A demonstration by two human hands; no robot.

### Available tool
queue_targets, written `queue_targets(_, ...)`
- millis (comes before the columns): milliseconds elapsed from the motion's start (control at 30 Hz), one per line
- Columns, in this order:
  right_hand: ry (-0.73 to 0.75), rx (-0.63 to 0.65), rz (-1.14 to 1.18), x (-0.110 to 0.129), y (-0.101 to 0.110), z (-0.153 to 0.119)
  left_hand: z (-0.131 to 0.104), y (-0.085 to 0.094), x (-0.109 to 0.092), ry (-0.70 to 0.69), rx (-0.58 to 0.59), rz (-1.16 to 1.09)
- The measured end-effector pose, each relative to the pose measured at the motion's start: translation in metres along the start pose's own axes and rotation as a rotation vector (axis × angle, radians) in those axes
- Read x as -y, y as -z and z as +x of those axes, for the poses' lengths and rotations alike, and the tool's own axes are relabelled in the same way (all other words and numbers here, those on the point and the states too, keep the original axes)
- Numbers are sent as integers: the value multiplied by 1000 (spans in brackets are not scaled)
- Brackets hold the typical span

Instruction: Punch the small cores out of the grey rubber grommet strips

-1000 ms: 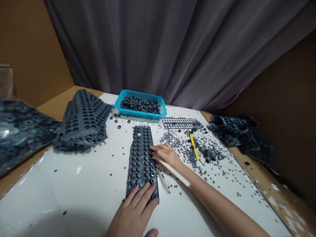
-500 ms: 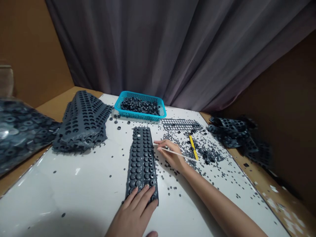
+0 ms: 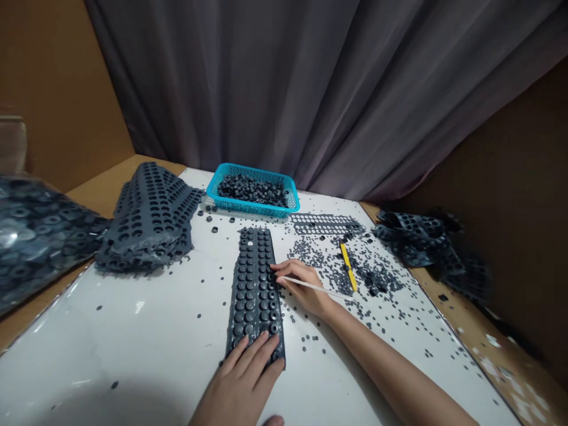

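Note:
A dark grey rubber sheet (image 3: pixel 251 278) with rows of raised round studs lies lengthwise on the white table. My left hand (image 3: pixel 246 373) rests on its near end, fingers stretched flat across the studs. At the sheet's right edge, about midway along, my right hand (image 3: pixel 306 287) pinches a thin whitish stick (image 3: pixel 326 290). The stick slants back over the wrist; its working tip is hidden by the fingers. Some studs down the right row show a hole in the middle, and one pale spot (image 3: pixel 250 243) sits near the far end.
A blue basket (image 3: pixel 252 207) of small dark rubber parts stands behind the sheet. Stacked studded sheets (image 3: pixel 151 219) and a clear bag of parts (image 3: pixel 39 236) are at left. Rightward lie a perforated strip (image 3: pixel 326 223), scattered tiny discs, a yellow-handled cutter (image 3: pixel 348 266) and scrap sheets (image 3: pixel 412 236).
My right hand has moved slightly nearer and left, from beside the sheet onto its right edge, with the stick still pinched. My left hand stays in place.

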State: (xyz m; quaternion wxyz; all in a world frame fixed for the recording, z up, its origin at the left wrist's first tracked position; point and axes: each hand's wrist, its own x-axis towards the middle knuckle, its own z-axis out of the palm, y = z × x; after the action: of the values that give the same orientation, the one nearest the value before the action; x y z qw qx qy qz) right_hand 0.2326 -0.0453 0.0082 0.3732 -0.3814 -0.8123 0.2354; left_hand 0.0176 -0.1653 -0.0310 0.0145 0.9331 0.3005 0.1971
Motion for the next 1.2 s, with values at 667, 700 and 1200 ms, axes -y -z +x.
queue_targets(667,-54,-52,-15,-8,2,8,13,18,4,-73,-129,136)
queue_targets(700,-59,-42,20,-6,1,8,13,18,4,-73,-130,135)
queue_targets(1200,155,79,-351,-32,4,16,10,0,4,-44,-237,139)
